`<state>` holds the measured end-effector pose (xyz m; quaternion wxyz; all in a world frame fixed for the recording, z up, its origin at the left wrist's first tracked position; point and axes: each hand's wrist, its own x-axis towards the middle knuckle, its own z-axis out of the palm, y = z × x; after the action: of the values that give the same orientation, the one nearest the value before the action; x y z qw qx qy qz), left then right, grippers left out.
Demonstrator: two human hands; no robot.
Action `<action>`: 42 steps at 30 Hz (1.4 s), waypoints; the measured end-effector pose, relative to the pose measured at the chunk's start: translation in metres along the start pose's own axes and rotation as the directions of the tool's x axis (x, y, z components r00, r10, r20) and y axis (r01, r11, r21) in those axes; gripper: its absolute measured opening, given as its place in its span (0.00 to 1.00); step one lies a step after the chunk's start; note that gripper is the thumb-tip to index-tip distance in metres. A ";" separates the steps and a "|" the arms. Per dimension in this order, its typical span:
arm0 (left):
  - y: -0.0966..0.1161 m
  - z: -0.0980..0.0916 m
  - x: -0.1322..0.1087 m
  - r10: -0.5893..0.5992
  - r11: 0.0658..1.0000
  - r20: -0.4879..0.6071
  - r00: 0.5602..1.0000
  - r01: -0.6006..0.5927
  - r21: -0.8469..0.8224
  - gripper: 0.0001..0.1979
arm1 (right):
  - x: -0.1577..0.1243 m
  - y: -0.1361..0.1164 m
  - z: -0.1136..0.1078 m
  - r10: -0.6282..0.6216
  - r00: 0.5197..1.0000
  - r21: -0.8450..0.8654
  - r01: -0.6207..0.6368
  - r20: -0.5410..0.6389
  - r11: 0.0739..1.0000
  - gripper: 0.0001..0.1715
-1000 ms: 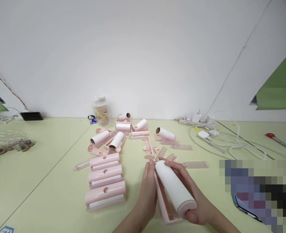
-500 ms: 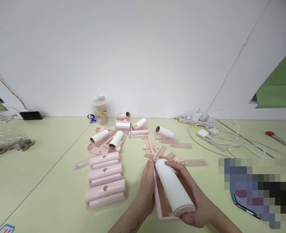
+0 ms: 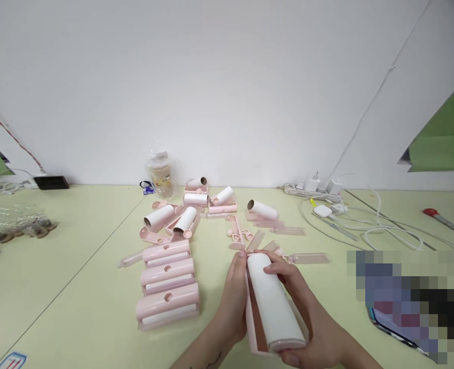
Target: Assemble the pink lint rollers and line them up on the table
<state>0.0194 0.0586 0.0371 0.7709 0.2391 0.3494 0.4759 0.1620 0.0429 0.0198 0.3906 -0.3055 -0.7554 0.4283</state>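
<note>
My left hand (image 3: pixel 232 302) is wrapped round the left side of a pink plastic case (image 3: pixel 252 328), thumb at its far end. My right hand (image 3: pixel 307 307) grips a white roll (image 3: pixel 275 302) with a pink cap at its near end. Fingers lie on top of the roll and the thumb presses by the cap. The roll lies slanted over the open case, partly inside it; how far its far end sits in is hidden. To the left, three closed pink cases (image 3: pixel 168 297) with round openings lie in a column, each with a white roll showing.
Beyond my hands lie loose white rolls (image 3: pixel 159 217), pink handle parts (image 3: pixel 235 230) and clear sleeves (image 3: pixel 310 258). A bagged cup (image 3: pixel 161 174) stands by the wall. White cables (image 3: pixel 392 236) and a red-capped tool (image 3: pixel 442 220) lie right, glass domes (image 3: pixel 15 225) left. A phone (image 3: pixel 390 328) lies near right.
The roll's near end has moved slightly left, nearer to the case. My right hand has shifted its fingers along the roll. My left hand stays on the case.
</note>
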 end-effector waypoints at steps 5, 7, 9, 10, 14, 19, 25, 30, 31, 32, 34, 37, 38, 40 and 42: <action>0.005 -0.003 -0.001 0.032 0.998 0.070 0.997 -0.036 0.055 0.22 | 0.005 -0.006 0.001 0.010 1.000 -0.099 -0.009 0.011 0.995 0.48; 0.010 -0.005 0.000 0.118 0.992 0.001 0.993 -0.118 0.052 0.21 | 0.008 -0.004 0.003 -0.007 0.992 -0.150 -0.012 -0.124 0.989 0.50; 0.015 -0.009 0.002 0.257 0.966 -0.094 0.962 -0.253 0.051 0.19 | 0.011 0.000 0.004 0.019 0.952 -0.152 -0.068 -0.306 0.986 0.45; 0.017 -0.011 0.004 0.345 0.939 -0.136 0.929 -0.339 0.060 0.19 | 0.013 0.002 0.005 0.059 0.937 -0.111 -0.103 -0.345 0.989 0.38; 0.019 -0.018 0.007 0.583 0.812 -0.239 0.776 -0.564 0.151 0.19 | 0.017 0.003 0.014 0.306 0.948 0.286 -0.269 -0.091 0.920 0.28; 0.015 -0.019 0.005 0.588 0.809 -0.274 0.761 -0.561 0.176 0.20 | 0.014 0.006 0.030 0.366 0.930 0.601 -0.279 -0.024 0.749 0.26; 0.014 -0.012 0.007 0.518 0.854 -0.278 0.809 -0.510 0.105 0.19 | 0.011 0.012 0.037 0.380 0.925 0.677 -0.262 -0.029 0.688 0.25; 0.018 -0.002 0.019 0.467 0.881 -0.226 0.855 -0.471 0.038 0.15 | 0.023 0.004 0.028 0.404 0.905 0.628 -0.236 -0.137 0.742 0.25; 0.020 0.000 0.023 0.468 0.881 -0.224 0.855 -0.472 0.040 0.15 | 0.027 0.002 0.026 0.401 0.902 0.602 -0.234 -0.158 0.764 0.25; 0.021 0.001 0.026 0.473 0.878 -0.225 0.852 -0.476 0.044 0.15 | 0.030 0.001 0.023 0.394 0.903 0.579 -0.231 -0.172 0.782 0.26; 0.024 0.004 0.031 0.487 0.871 -0.226 0.844 -0.490 0.047 0.14 | 0.036 0.000 0.019 0.387 0.900 0.551 -0.222 -0.202 0.804 0.26; 0.026 0.007 0.035 0.498 0.863 -0.248 0.831 -0.504 0.045 0.14 | 0.043 0.000 0.015 0.390 0.879 0.540 -0.194 -0.276 0.819 0.27; 0.025 0.007 0.036 0.498 0.862 -0.263 0.827 -0.504 0.048 0.14 | 0.044 0.001 0.015 0.390 0.873 0.536 -0.187 -0.294 0.823 0.27; 0.024 0.007 0.037 0.497 0.862 -0.285 0.820 -0.504 0.055 0.15 | 0.045 0.002 0.015 0.387 0.866 0.531 -0.177 -0.315 0.829 0.28; 0.022 0.007 0.038 0.492 0.864 -0.289 0.821 -0.500 0.049 0.15 | 0.045 0.002 0.015 0.387 0.863 0.529 -0.172 -0.326 0.831 0.28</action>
<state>0.0240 0.1017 0.0451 0.5636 0.2376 0.3784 0.6948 0.1268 0.0735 0.0274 0.5384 -0.3928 -0.4679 0.5804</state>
